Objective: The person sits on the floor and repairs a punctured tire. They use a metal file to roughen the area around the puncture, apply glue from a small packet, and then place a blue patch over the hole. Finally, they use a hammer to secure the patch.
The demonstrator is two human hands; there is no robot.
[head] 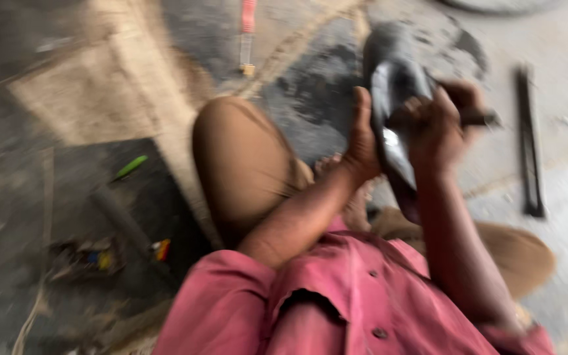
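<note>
I sit on the ground with my knee [238, 158] raised in tan trousers, wearing a pink shirt [336, 302]. My left hand [361, 141] grips a long dark grey piece of metal or rubber [392, 72] from its left side. My right hand [438, 121] is closed around a dark tool handle [484, 119] pressed against the same piece. The picture is blurred, so the tool's tip is hidden.
A dark flat metal bar [530, 144] lies on the concrete at the right. A green pen-like object [130, 167], a dark rod [123, 220] and small colourful scraps [100, 256] lie at the left. A pink-handled tool [248, 33] lies at the top.
</note>
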